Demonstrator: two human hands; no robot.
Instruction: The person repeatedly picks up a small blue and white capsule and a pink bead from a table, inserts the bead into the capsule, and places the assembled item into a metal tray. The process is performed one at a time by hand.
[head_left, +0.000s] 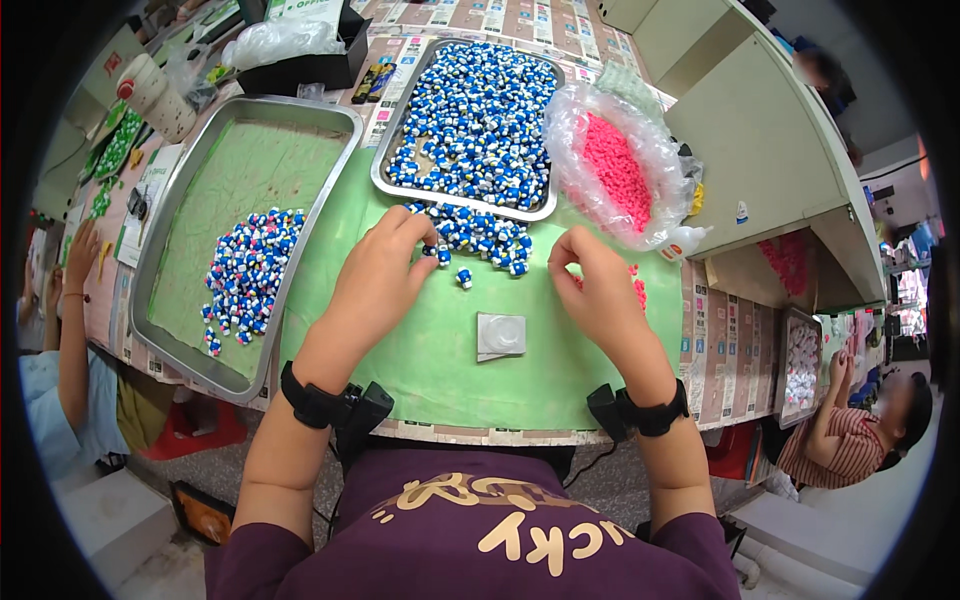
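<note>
My left hand (pixel 385 262) is pinched at the near edge of a loose heap of small blue-and-white figures (pixel 490 238), with one such figure between thumb and forefinger. One single figure (pixel 464 278) stands apart, just right of those fingertips. To the right, my right hand (pixel 603 290) is curled over a small pile of pink pieces (pixel 638 285), fingertips together; whatever they hold is hidden. Between my hands and nearer to me, a small pale square block with a round clear disc (pixel 501 335) lies on the green mat (pixel 440 385).
A metal tray (pixel 548 205) full of blue-and-white figures stands ahead. On the left, another tray (pixel 262 375) holds figures with pink parts. A plastic bag of pink pieces (pixel 612 170) and a white squeeze bottle (pixel 683 241) sit before a cabinet (pixel 770 130). Other people work at both sides.
</note>
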